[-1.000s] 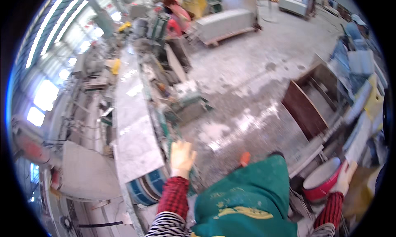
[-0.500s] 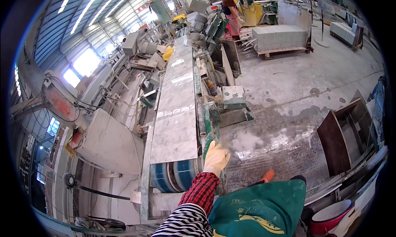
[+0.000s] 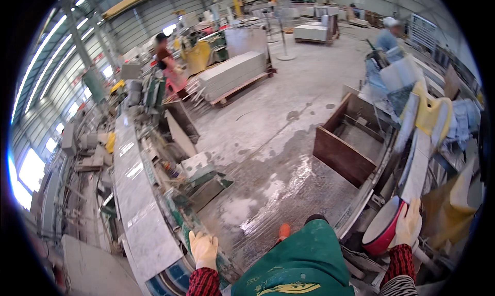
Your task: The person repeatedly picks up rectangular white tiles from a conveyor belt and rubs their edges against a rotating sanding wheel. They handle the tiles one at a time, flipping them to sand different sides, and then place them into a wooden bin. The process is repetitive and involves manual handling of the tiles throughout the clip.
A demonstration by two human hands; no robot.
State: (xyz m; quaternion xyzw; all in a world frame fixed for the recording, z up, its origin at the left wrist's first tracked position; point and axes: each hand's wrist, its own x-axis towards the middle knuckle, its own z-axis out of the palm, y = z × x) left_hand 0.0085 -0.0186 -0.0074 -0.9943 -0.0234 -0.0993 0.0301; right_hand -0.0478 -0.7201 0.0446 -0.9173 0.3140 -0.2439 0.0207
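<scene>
My left hand [image 3: 203, 249], in a pale yellow glove, rests flat on the green side rail [image 3: 180, 216] of a long stone-polishing line, beside a grey-white marble slab [image 3: 139, 203] lying on it. My right hand [image 3: 410, 223], also gloved, is raised at the lower right, its fingers against the rim of a red and white basin [image 3: 382, 228] and the lower end of a leaning white stone strip [image 3: 417, 167]. Neither hand grips anything. A green apron [image 3: 299, 265] and red checked sleeves fill the lower edge.
Wet concrete floor [image 3: 278, 188] lies ahead. A brown wooden crate [image 3: 343, 151] stands to the right, with stacked stone pieces and yellow supports [image 3: 433, 115] behind it. A pallet of slabs [image 3: 232, 74] sits farther back. One person [image 3: 167, 64] works at the line, another [image 3: 386, 38] at the far right.
The view has swung to the right, away from the polishing line. My left hand stays on the green rail. My right hand and the red basin have come back into view.
</scene>
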